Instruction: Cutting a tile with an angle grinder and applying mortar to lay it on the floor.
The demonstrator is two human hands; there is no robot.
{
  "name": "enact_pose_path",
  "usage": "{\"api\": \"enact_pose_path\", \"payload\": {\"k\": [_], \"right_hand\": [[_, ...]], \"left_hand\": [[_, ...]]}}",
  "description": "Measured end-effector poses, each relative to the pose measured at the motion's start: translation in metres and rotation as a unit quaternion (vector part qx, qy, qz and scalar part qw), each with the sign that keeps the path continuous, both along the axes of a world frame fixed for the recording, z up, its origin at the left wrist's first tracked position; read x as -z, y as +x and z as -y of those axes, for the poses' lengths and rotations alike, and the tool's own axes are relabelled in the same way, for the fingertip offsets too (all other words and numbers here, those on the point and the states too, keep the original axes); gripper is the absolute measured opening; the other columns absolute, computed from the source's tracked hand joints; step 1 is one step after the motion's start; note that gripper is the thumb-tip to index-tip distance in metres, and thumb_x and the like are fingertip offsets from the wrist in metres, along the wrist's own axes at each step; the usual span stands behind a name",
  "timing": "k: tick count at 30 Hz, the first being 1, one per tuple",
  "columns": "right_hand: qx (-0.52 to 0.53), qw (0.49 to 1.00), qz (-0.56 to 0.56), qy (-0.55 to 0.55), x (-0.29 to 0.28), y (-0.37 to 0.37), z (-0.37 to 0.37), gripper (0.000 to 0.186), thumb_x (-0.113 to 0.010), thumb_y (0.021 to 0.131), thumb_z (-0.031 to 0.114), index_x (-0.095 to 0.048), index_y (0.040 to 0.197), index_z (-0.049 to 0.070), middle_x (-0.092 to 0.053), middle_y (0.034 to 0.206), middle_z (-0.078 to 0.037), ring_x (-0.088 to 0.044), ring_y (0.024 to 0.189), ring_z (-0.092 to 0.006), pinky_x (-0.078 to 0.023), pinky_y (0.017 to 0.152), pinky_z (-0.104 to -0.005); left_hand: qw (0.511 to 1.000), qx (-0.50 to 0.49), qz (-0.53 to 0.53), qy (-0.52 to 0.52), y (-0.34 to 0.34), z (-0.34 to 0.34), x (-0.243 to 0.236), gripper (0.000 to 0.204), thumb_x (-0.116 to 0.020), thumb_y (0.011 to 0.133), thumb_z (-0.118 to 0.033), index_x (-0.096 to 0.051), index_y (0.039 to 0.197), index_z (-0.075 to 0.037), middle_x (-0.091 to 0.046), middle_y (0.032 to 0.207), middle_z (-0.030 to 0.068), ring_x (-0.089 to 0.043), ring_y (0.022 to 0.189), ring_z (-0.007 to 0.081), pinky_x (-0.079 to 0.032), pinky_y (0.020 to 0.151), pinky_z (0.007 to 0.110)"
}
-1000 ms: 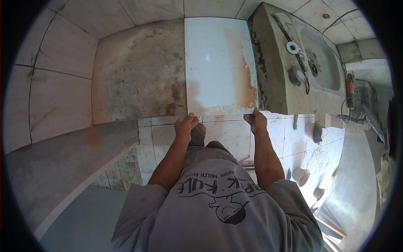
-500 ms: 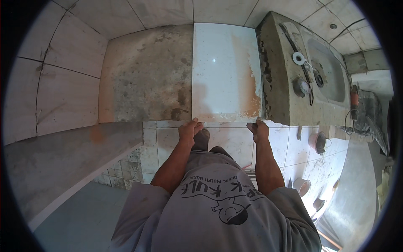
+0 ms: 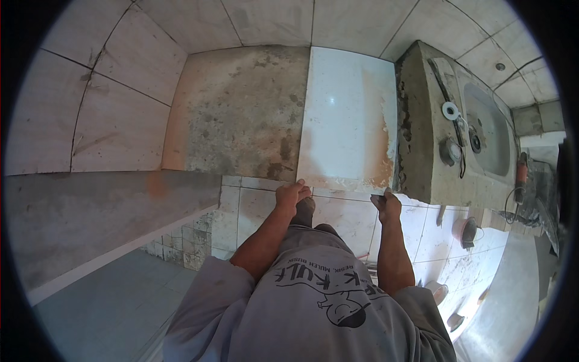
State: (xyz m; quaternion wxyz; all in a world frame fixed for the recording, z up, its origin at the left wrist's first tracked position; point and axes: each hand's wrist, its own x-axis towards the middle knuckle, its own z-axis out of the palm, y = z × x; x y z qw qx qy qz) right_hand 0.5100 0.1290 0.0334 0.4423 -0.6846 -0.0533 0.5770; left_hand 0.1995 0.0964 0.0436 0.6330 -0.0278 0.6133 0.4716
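A large white tile lies flat over the right part of a bare, stained concrete counter. Orange-brown dust streaks its right side, and whitish residue runs along its front edge. My left hand is closed on the tile's near left corner, thumb on top. At the near right corner, my right hand grips the same front edge, with the thumb up against it and the other fingers curled below. The fingers under the edge are partly hidden.
Right of the tile stands a raised rough concrete block with a grey sink basin. A white ring and an orange-handled power tool lie there. Buckets stand lower right. Tiled walls rise behind and left.
My view has swung, so the whole scene sits further right and slightly lower. Both hands keep their grip on the tile's front edge, and the tile shows no clear shift on the counter.
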Motion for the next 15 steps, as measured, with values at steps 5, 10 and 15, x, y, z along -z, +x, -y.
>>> {"api": "enact_pose_path", "payload": {"k": [5,10,15], "right_hand": [[-0.009,1.000,0.002,0.003,-0.003,-0.005,0.000,0.031,-0.043,0.095,0.014,-0.045,0.115,-0.010,-0.056,0.103,-0.022,-0.062,0.086,-0.0330,-0.056,0.081,-0.0456],[0.002,1.000,-0.008,0.017,-0.003,-0.006,0.003,0.033,-0.045,0.094,0.014,-0.045,0.117,-0.010,-0.055,0.100,-0.019,-0.062,0.086,-0.0313,-0.057,0.080,-0.0423],[-0.021,0.999,-0.018,0.025,-0.010,-0.006,0.007,0.034,-0.043,0.095,0.014,-0.044,0.118,-0.010,-0.054,0.103,-0.020,-0.060,0.090,-0.0320,-0.054,0.085,-0.0439]], "left_hand": [[1.000,0.017,0.007,-0.003,-0.002,0.002,0.006,0.027,-0.063,0.086,-0.015,-0.057,0.092,0.011,-0.064,0.089,0.0187,-0.067,0.078,0.0262,-0.057,0.070,0.029],[0.999,0.030,0.018,0.015,-0.001,0.010,0.011,0.030,-0.062,0.087,-0.018,-0.056,0.098,0.009,-0.064,0.093,0.0172,-0.066,0.085,0.0252,-0.056,0.077,0.028],[0.999,0.017,0.020,0.018,0.000,0.013,0.013,0.027,-0.063,0.087,-0.019,-0.055,0.096,0.006,-0.064,0.092,0.0160,-0.066,0.086,0.0238,-0.055,0.080,0.029]]}}
